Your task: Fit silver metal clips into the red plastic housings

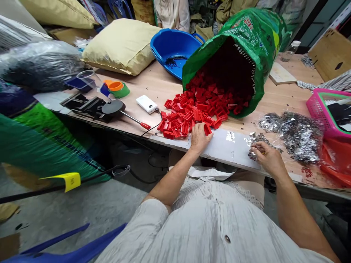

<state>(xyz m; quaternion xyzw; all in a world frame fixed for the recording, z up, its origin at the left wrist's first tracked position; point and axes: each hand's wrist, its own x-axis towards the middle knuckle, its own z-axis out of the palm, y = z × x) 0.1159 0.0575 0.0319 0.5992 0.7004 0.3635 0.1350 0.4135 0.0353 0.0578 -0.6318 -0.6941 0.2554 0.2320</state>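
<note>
A green sack [255, 40] lies on its side on the wooden table [161, 87], and several red plastic pieces [192, 113] spill from its mouth. My left hand [199, 138] rests at the near edge of that red pile, its fingers curled over one red piece [207, 129]. My right hand [267, 155] is to the right, near the table's front edge. Its fingers pinch into a small heap of shiny metal parts [257, 140], and what they hold is too small to name.
A clear bag of metal parts [298, 135] and a pink basket [320, 109] stand at right. A blue basin [172, 49], a yellow cushion [123, 45], a white power bank [147, 104], tape rolls [117, 88] and a black hand press [98, 107] sit at left. Another person [172, 12] is behind the table.
</note>
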